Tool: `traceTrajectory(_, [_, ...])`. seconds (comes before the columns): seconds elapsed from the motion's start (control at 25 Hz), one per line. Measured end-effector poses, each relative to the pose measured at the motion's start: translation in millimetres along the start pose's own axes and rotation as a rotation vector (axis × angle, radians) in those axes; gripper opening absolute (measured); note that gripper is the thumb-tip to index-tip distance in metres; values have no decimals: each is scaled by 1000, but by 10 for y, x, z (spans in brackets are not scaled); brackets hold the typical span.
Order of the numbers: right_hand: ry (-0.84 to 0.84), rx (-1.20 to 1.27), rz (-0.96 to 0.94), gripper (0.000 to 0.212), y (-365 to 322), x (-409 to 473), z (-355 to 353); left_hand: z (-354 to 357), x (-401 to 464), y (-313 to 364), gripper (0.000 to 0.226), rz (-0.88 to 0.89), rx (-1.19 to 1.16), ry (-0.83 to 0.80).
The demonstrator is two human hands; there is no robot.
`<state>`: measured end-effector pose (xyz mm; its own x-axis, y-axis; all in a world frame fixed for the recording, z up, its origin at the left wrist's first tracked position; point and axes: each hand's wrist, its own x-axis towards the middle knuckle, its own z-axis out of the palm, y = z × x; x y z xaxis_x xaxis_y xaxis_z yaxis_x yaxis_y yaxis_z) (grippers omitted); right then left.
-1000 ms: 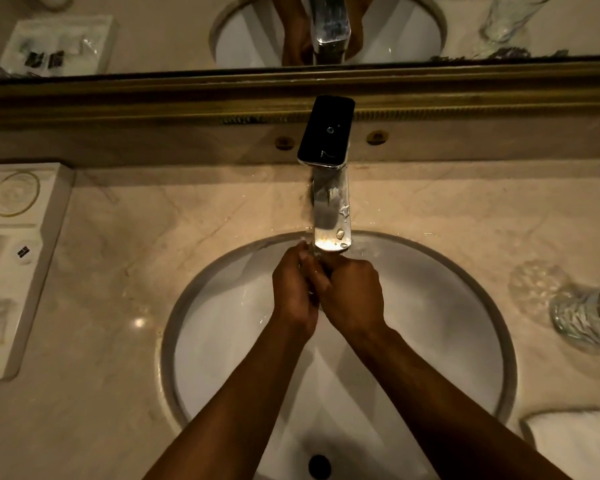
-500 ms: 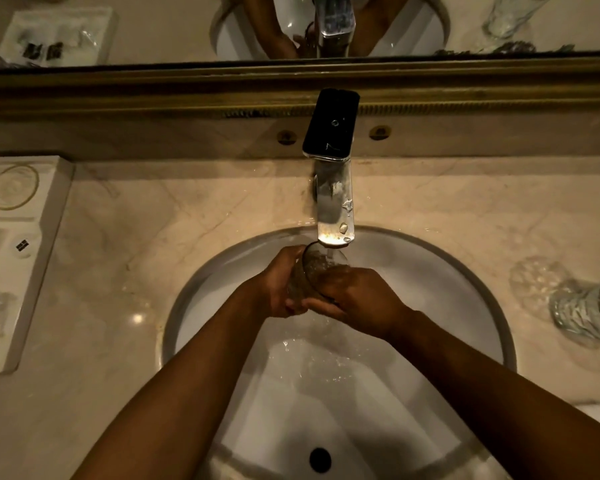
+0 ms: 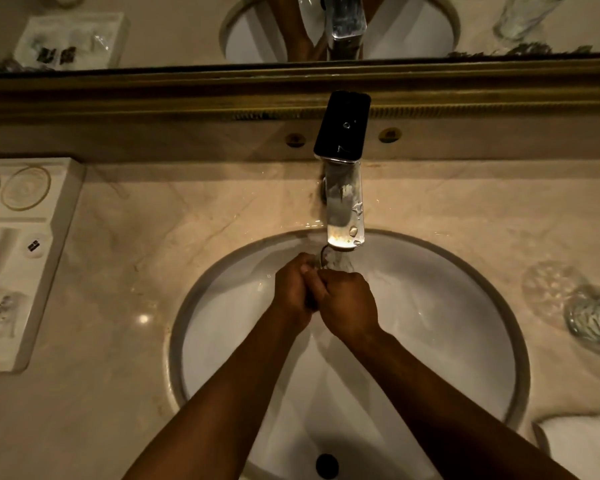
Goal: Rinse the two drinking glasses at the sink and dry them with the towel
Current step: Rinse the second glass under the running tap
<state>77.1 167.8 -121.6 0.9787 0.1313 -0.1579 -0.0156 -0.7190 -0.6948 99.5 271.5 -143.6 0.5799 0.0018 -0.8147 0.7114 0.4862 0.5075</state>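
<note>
Both hands meet under the tap's mouth, over the far half of the basin. The left hand [image 3: 291, 292] and right hand [image 3: 349, 303] are curled, knuckles up, pressed side by side, and their grip closes on a glass [image 3: 329, 259]. Only a sliver of that glass shows past the fingertips: a dark arc of rim and some clear wall right under the spout. The rest is hidden by the hands, so how it is tilted cannot be told. Water at the spout is hard to make out.

The tap [image 3: 343, 188] stands at the back of the sink [image 3: 465, 341], its dark top lever pointing toward the mirror [image 3: 170, 29]. The drain hole sits at the near edge of the view.

On the counter [image 3: 118, 306] to the right, well apart from the hands, the second glass [image 3: 593, 320] is cut off by the frame edge. A white towel [image 3: 582, 441] shows only as a corner at the lower right. A white tray [image 3: 25, 258] lies at the left, partly out of view, its small contents too blurred to name.
</note>
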Motion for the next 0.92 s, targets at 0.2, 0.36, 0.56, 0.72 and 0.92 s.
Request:
traceTrajectory(0.2, [-172,-207,-536,51,176,-31,-246,-76,-7,258,37,-320,227,-140])
traceTrajectory(0.36, [-97,-288,-533,49,265,-23,-250,-18,16,267,38,-389,263,-137])
traceTrajectory(0.56, [11,-329,-145,47,71,21,-221,71,73,36,37,-172,-136,-223])
traceTrajectory(0.72, [23,-366,37,45,-124,-9,-100,61,122,-228,45,-44,-204,-195])
traceTrajectory(0.92, [-187,-252,-399,44,183,-47,-265,-38,168,25,33,-251,66,-222])
